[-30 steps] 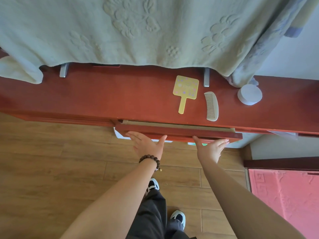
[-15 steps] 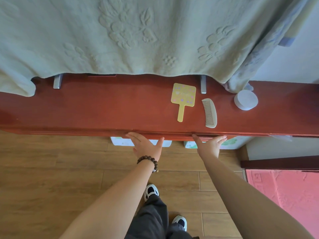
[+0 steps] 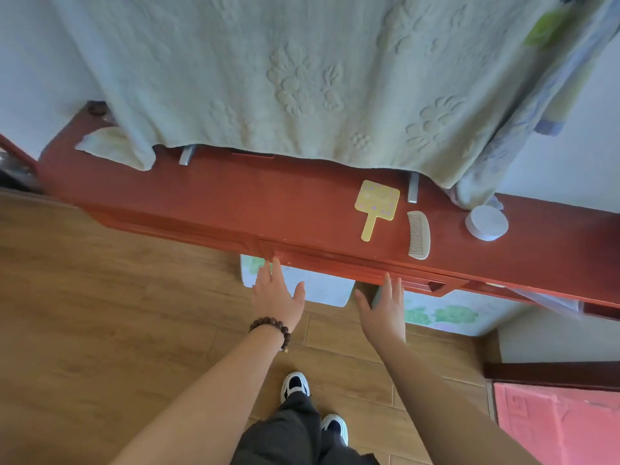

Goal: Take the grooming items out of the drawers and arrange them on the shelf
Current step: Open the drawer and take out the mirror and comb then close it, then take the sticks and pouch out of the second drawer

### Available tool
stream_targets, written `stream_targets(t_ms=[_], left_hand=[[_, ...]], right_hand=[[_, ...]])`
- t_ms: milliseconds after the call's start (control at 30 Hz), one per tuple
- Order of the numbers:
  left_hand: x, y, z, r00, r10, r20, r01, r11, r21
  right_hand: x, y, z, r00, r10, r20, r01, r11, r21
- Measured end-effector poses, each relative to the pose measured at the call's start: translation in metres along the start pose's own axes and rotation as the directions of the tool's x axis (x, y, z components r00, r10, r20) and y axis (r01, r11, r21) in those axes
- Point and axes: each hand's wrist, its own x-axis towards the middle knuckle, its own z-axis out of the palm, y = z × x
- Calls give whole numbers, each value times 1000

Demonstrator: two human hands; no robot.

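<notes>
Yellow hand mirror [image 3: 376,204], grey comb [image 3: 419,234], round white jar [image 3: 486,223]: flat in row, right part of red shelf [image 3: 208,203]. Drawer [image 3: 352,265] shut.

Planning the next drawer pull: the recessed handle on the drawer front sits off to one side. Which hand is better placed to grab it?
Probably the right hand. It is open and empty, fingertips at the drawer front, close to the recessed handle. The left hand, also empty, sits further away, near the drawer's left end.

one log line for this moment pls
drawer shut | left hand, right hand open, empty | hand mirror, comb, jar on shelf
</notes>
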Motion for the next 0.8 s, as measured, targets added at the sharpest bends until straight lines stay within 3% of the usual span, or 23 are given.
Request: stream_targets(t_ms=[167, 367, 533, 800], left_hand=[[-48, -40, -30, 994, -19, -110, 29, 995, 94], [-74, -86, -67, 976, -142, -164, 164, 978, 126], [-62, -107, -89, 971, -170, -168, 188, 977, 97], [12, -162, -115, 991, -69, -114, 79, 993, 84]], right_hand=[[-33, -21, 20, 970, -208, 123, 227, 960, -166], [-60, -54, 46, 909, -338, 242, 390, 896, -212], [-65, -80, 66, 881, -382, 279, 451, 857, -248], [-59, -140, 132, 907, -345, 242, 410, 853, -323]])
